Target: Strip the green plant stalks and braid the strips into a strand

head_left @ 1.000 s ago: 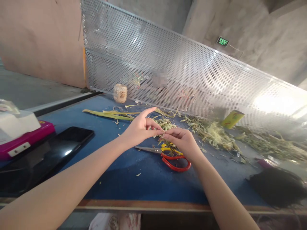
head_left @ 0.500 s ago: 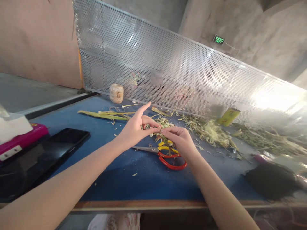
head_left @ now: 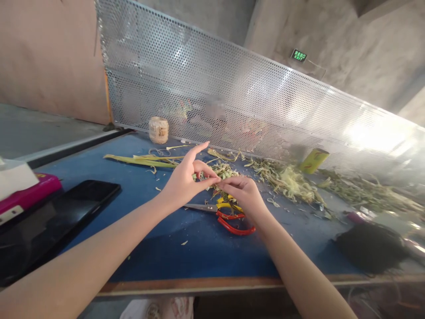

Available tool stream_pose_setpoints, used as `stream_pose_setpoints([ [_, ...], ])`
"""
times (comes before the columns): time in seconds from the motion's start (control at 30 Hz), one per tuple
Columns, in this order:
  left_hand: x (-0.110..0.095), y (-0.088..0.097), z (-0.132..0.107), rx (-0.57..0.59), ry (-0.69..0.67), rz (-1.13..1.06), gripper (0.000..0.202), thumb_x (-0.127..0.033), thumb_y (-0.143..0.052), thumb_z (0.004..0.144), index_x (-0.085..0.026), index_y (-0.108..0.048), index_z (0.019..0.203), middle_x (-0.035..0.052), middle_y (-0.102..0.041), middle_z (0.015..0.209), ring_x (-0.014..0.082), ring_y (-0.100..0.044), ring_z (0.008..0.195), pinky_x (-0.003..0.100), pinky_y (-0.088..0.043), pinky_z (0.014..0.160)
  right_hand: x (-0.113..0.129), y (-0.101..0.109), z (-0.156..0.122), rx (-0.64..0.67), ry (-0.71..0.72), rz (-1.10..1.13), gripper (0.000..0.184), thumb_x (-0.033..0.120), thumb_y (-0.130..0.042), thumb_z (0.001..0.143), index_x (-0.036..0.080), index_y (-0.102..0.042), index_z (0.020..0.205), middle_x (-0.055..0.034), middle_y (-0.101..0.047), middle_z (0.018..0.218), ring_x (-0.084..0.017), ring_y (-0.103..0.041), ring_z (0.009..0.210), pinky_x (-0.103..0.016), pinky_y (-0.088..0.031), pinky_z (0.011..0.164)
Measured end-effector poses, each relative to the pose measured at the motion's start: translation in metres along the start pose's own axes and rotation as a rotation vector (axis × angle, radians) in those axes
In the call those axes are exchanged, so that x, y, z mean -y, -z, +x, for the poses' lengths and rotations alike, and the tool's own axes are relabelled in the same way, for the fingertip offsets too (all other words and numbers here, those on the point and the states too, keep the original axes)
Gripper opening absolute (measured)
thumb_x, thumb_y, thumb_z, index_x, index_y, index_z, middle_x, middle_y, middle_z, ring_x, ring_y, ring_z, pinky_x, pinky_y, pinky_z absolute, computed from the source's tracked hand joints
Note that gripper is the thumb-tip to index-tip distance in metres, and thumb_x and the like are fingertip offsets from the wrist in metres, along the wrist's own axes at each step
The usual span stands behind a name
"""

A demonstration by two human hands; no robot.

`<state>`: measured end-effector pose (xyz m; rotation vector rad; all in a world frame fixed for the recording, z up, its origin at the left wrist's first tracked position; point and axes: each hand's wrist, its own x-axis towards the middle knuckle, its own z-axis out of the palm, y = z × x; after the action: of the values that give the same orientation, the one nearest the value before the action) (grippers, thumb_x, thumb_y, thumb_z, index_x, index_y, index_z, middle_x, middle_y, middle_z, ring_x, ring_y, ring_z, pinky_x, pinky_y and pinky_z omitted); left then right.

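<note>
My left hand (head_left: 189,175) and my right hand (head_left: 241,189) meet fingertip to fingertip above the blue table (head_left: 186,261). The left thumb and a finger pinch together while its index finger points up and away. On the right, thumb and fingers are pressed together too. Whatever lies between the tips is too small to make out. Behind and under the hands is a heap of pale green plant scraps (head_left: 226,170). Scissors (head_left: 235,230) with red and yellow handles lie on the table just below the hands, blades to the left.
Long green stalks (head_left: 139,161) and a roll of twine (head_left: 158,130) lie at the back left. A black phone (head_left: 96,195) and a magenta power strip (head_left: 36,190) are at left. More plant fibres (head_left: 292,181), a yellow box (head_left: 314,161) and a dark bundle (head_left: 372,248) occupy the right. A perforated metal screen (head_left: 259,88) stands behind.
The view has shifted slightly, so everything sits a little further left. Both hands keep their pinch, fingertips still together, with barely any movement.
</note>
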<state>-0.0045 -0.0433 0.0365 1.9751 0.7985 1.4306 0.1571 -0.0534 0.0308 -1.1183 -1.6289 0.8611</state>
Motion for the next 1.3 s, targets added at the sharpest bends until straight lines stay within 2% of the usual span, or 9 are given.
stream_pose_setpoints([
  [0.2,-0.0033,-0.0024,-0.0027,0.024,-0.028,0.041,0.066,-0.024,-0.061,0.072,-0.018,-0.029,0.129,0.0022,-0.067,0.073,0.0173,-0.058,0.074,0.029,-0.039,0.064,-0.0023,0.0007,0.0009,-0.025,-0.037,0.126,0.014,0.029,-0.062,0.066,0.018,-0.071,0.069,0.0001,-0.063,0.058,-0.010,-0.052,0.056,-0.023,-0.039,0.055],
  [0.37,-0.0044,-0.0048,-0.0052,0.012,-0.039,-0.001,0.066,-0.025,-0.061,0.073,-0.018,-0.028,0.129,0.0031,-0.068,0.075,0.0169,-0.059,0.072,0.028,-0.040,0.060,-0.0019,-0.0018,0.0025,-0.020,-0.086,0.374,0.012,0.030,-0.066,0.060,0.018,-0.069,0.063,0.0040,-0.051,0.044,-0.008,-0.047,0.049,-0.021,-0.037,0.051],
  [0.57,-0.0064,-0.0048,-0.0058,-0.009,0.005,-0.043,0.063,-0.025,-0.064,0.070,-0.019,-0.034,0.125,0.0026,-0.067,0.072,0.0172,-0.058,0.069,0.028,-0.039,0.058,0.0005,-0.0048,0.0016,-0.007,-0.137,0.496,0.016,0.033,-0.069,0.056,0.018,-0.066,0.058,0.0021,-0.056,0.051,-0.008,-0.048,0.051,-0.020,-0.039,0.051],
  [0.7,-0.0060,-0.0030,-0.0045,0.055,0.148,-0.237,0.072,-0.024,-0.066,0.068,-0.019,-0.026,0.128,0.0026,-0.066,0.073,0.0180,-0.060,0.073,0.029,-0.043,0.061,0.0008,-0.0044,0.0000,-0.013,-0.111,0.490,0.012,0.031,-0.069,0.057,0.020,-0.067,0.060,0.0026,-0.058,0.053,-0.008,-0.051,0.052,-0.021,-0.042,0.054],
  [0.8,-0.0050,-0.0016,-0.0021,-0.071,0.163,-0.320,0.077,-0.023,-0.064,0.069,-0.021,-0.020,0.131,0.0023,-0.064,0.078,0.0166,-0.060,0.078,0.026,-0.044,0.061,0.0004,-0.0018,-0.0004,-0.026,-0.076,0.480,0.010,0.030,-0.068,0.060,0.020,-0.067,0.063,0.0009,-0.063,0.061,-0.010,-0.054,0.056,-0.023,-0.044,0.058],
  [0.9,-0.0051,-0.0021,-0.0001,-0.148,0.204,-0.392,0.072,-0.026,-0.061,0.072,-0.019,-0.021,0.131,0.0016,-0.061,0.076,0.0142,-0.058,0.070,0.022,-0.041,0.048,-0.0018,0.0012,0.0003,-0.074,-0.008,0.421,0.012,0.032,-0.066,0.064,0.020,-0.066,0.064,-0.0005,-0.065,0.065,-0.011,-0.056,0.059,-0.024,-0.045,0.060],
  [1.07,-0.0050,-0.0071,-0.0020,0.092,0.407,-0.496,0.079,-0.024,-0.065,0.068,-0.014,-0.020,0.132,0.0023,-0.062,0.071,0.0152,-0.058,0.066,0.023,-0.042,0.046,-0.0054,0.0022,0.0013,-0.105,0.100,0.330,0.010,0.031,-0.065,0.066,0.021,-0.068,0.068,-0.0001,-0.066,0.069,-0.013,-0.059,0.067,-0.026,-0.047,0.068],
  [1.23,-0.0015,-0.0069,-0.0044,0.104,0.432,-0.474,0.082,-0.018,-0.068,0.065,-0.016,-0.021,0.132,0.0024,-0.065,0.074,0.0102,-0.056,0.052,0.027,-0.045,0.052,-0.0009,0.0004,-0.0007,-0.167,0.126,0.180,0.008,0.029,-0.064,0.066,0.021,-0.067,0.066,0.0003,-0.067,0.070,-0.013,-0.060,0.068,-0.027,-0.049,0.068],
  [1.3,-0.0005,-0.0060,-0.0046,0.126,0.466,-0.486,0.084,-0.019,-0.069,0.065,-0.015,-0.018,0.133,0.0032,-0.066,0.071,0.0129,-0.058,0.056,0.026,-0.045,0.051,0.0010,0.0001,-0.0015,-0.185,0.137,0.099,0.008,0.029,-0.064,0.066,0.021,-0.067,0.066,-0.0001,-0.067,0.070,-0.014,-0.061,0.066,-0.027,-0.050,0.065],
])
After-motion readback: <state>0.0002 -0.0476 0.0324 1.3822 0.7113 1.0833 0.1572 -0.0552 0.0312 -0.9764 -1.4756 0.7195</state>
